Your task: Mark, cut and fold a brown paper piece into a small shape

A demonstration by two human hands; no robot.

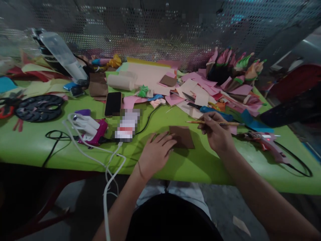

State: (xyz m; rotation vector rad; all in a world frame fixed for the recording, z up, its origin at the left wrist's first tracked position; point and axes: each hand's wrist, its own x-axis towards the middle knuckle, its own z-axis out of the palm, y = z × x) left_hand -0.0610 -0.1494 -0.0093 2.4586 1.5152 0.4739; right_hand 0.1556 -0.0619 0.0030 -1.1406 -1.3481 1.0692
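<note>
My left hand (pixel 157 152) lies flat on the table, fingers stretched out, with its fingertips on the left edge of a small brown paper square (pixel 184 137). To the right of that square, my right hand (pixel 217 132) is raised a little and closed around a pencil (pixel 233 124). The pencil lies nearly level across the fingers, its tip pointing left. Blue-handled scissors (pixel 209 109) rest just beyond my right hand, partly hidden by it. A pink glue gun (pixel 272 142) with a small red light lies to the right of that hand.
A power strip (pixel 100 130) with white plugs and cables, a lit phone (pixel 128 124) and a dark phone (pixel 113 103) are on the left. Paper scraps (pixel 193 88) and a paper roll (pixel 120 82) fill the back. Paper cones (pixel 225 62) stand back right. The green table (pixel 200 167) ends near my body.
</note>
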